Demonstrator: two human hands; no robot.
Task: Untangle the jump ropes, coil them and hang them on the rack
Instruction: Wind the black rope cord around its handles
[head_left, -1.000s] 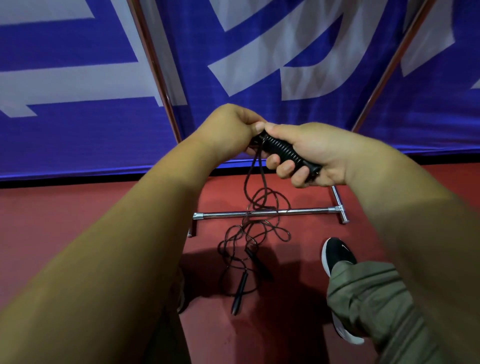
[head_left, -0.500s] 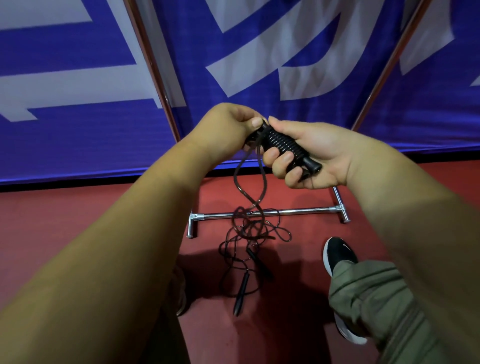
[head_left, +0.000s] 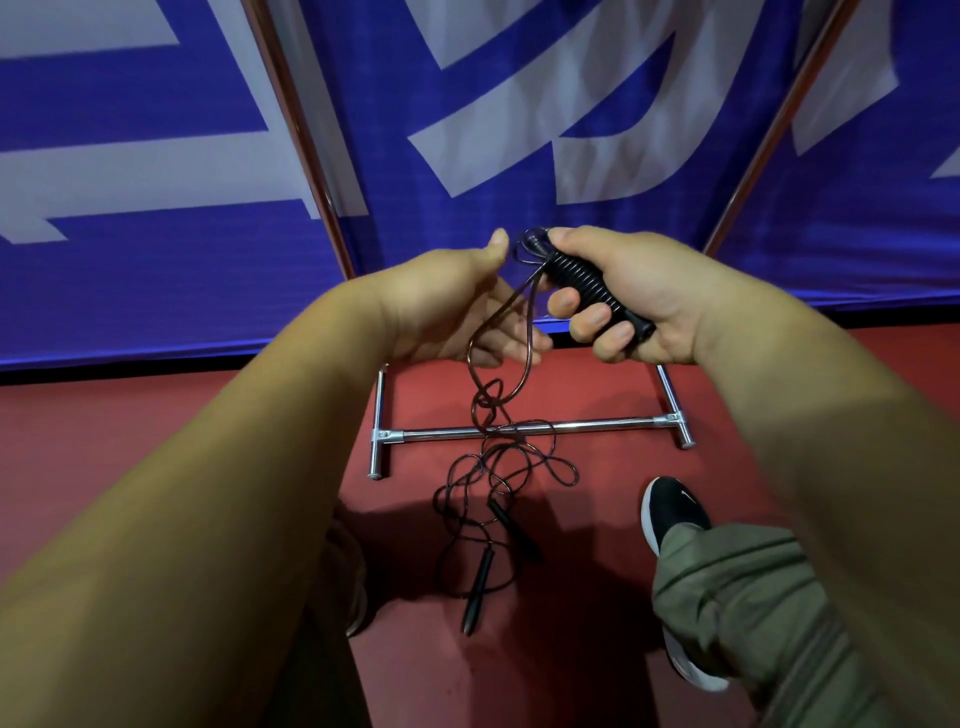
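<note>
Left of the grip, your left hand (head_left: 457, 306) lies spread, thumb up and palm turned toward the cord (head_left: 524, 332), two strands of which cross in front of its loose fingers; whether they touch cannot be told. At the grip, your right hand (head_left: 644, 296) is curled around the black ribbed handle (head_left: 587, 283), thumb tip at its cord end. The handle's long axis runs diagonally: cord end up and to the left, toward the left thumb, butt end down and to the right, just past the little finger. The cord leaves the upper end, loops, and hangs below the grip across the chrome base bar (head_left: 597, 426) of the rack to a tangle (head_left: 498, 467) on the red floor (head_left: 130, 441). Two loose handles (head_left: 480, 587) lie below the tangle, nearer you. Open floor lies down and left of the grip; above it, the blue banner (head_left: 519, 62) and the rack's two slanted uprights (head_left: 301, 140) close the space. Down and right of the grip stands your black shoe (head_left: 672, 512).
</note>
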